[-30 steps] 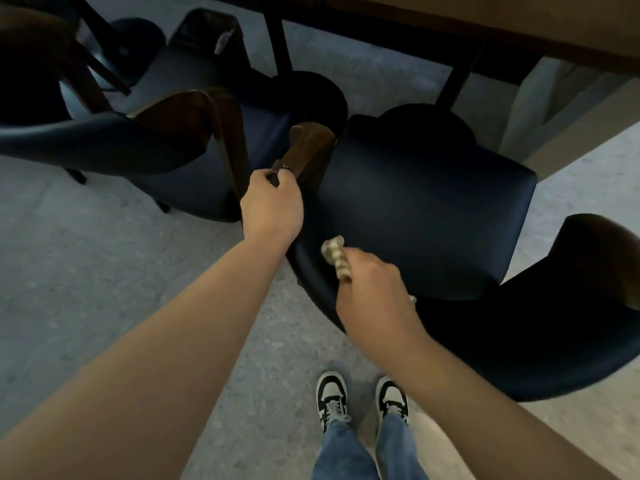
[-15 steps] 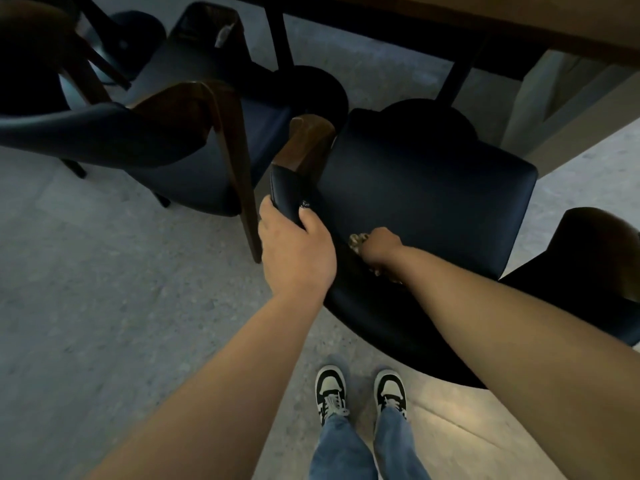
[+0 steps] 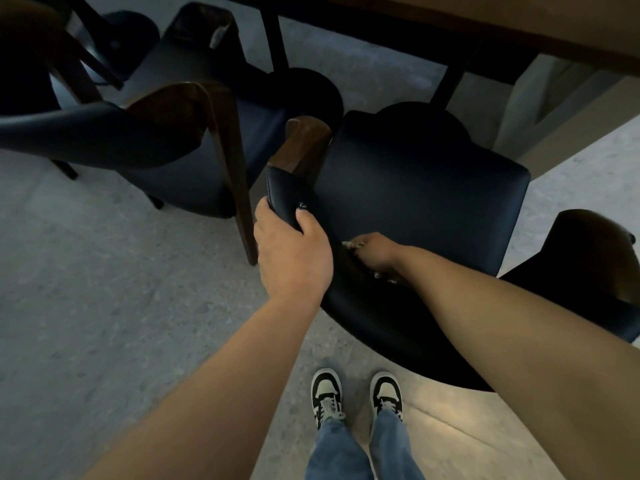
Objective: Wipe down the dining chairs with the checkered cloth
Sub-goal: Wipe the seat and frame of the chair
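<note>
- Left hand (image 3: 292,252) grips the dark chair (image 3: 426,188) at its backrest edge.
- Right hand (image 3: 375,252) clutches the checkered cloth (image 3: 349,243) against the padding.

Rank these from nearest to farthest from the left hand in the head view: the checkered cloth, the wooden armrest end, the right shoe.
From the left hand:
1. Checkered cloth, just to its right, under the right hand.
2. Wooden armrest end, above it on the same chair.
3. Right shoe, on the floor below.

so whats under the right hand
Bits of the cloth show at the right hand's edges, against the chair. The hand covers most of it.
</note>
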{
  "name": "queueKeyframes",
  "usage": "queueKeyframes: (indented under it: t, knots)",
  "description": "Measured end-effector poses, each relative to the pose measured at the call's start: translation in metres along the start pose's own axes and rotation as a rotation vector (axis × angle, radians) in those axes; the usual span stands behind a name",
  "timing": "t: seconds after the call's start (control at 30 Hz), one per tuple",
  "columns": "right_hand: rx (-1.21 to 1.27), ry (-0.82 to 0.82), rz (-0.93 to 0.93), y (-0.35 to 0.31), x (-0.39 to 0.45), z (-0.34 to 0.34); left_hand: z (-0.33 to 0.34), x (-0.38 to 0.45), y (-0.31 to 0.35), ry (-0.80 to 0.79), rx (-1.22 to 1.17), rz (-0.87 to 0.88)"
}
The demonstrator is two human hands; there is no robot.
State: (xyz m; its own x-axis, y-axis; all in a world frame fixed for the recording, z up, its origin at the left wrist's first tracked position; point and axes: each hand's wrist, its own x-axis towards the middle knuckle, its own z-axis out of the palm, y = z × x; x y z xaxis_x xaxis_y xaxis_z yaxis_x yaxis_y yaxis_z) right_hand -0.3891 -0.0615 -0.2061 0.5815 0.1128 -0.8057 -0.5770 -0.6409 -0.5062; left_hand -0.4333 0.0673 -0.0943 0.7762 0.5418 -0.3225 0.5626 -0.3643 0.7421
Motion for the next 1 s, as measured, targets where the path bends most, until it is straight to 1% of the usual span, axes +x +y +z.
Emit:
queueKeyframes:
  t: [0.07, 0.17, 0.23, 0.3, 0.47, 0.53, 0.63, 0.67, 0.77, 0.83, 0.93, 1.0]
  knots:
    - [-0.026, 0.004, -0.023, 0.002, -0.008, -0.003, 0.001, 0.0, 0.0, 0.005, 0.002, 0.006]
    - [-0.064, 0.054, -0.095, 0.0, -0.03, -0.005, 0.001, 0.001, -0.001, 0.007, 0.003, 0.007]
    - [-0.04, 0.097, -0.15, -0.005, -0.054, -0.007, 0.001, 0.002, -0.001, 0.006, 0.007, 0.0]
    - [-0.047, 0.136, -0.23, -0.012, -0.087, -0.007, 0.001, 0.002, -0.001, 0.003, 0.012, -0.002]
    - [-0.162, 0.246, -0.46, -0.018, -0.163, 0.007, 0.001, 0.002, 0.0, 0.011, 0.028, -0.014]
    - [-0.163, 0.292, -0.454, -0.022, -0.169, 0.01, 0.002, 0.002, 0.001, 0.006, 0.025, -0.021]
    - [-0.051, 0.391, -0.41, -0.036, -0.165, 0.017, 0.001, 0.002, 0.001, 0.007, 0.027, -0.023]
    - [-0.07, 0.401, -0.399, -0.039, -0.164, 0.023, 0.001, 0.002, 0.001, 0.009, 0.028, -0.02]
    - [-0.233, 0.451, -0.371, -0.036, -0.164, 0.04, 0.001, 0.002, 0.0, 0.004, 0.019, -0.014]
    - [-0.322, 0.467, -0.355, -0.027, -0.169, 0.039, 0.001, 0.002, -0.001, 0.0, 0.014, -0.014]
    - [-0.464, 0.481, -0.33, -0.001, -0.18, 0.024, 0.001, 0.003, 0.0, -0.01, 0.028, -0.021]
    - [-0.543, 0.464, -0.241, 0.022, -0.188, 0.004, 0.0, 0.003, 0.0, -0.022, 0.034, -0.025]
